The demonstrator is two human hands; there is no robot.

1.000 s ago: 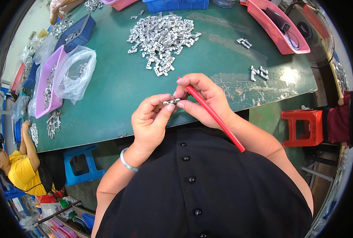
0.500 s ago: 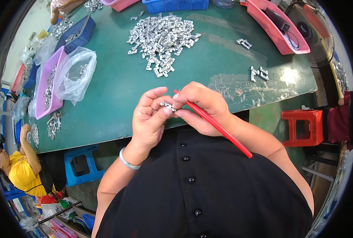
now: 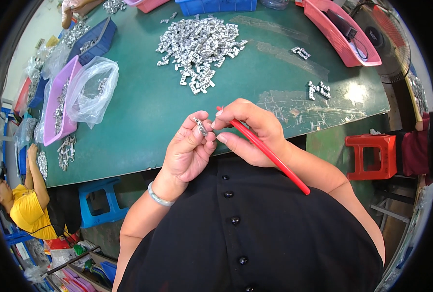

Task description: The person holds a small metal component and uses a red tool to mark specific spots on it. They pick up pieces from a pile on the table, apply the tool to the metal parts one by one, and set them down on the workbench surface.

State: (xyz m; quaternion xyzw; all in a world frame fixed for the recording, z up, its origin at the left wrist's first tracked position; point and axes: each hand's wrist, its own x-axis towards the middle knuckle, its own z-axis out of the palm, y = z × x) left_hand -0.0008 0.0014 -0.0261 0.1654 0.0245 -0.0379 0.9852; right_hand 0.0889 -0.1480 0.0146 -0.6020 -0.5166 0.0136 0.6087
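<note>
One slim, shiny metal piece (image 3: 200,126) tilting between thumb and fingers of left hand (image 3: 183,152), which is pinching it; right hand (image 3: 257,129) gripping smooth, slender red rod (image 3: 272,155), straight and glossy, slanting down to black buttoned shirt (image 3: 274,228); metal piece sitting just left of right hand's thumb tip, apart from it; both hands hovering by near edge of green table (image 3: 129,131), flat, scuffed toward right; loose heap (image 3: 197,48) of small, notched, silvery parts lying beyond hands, well apart.
</note>
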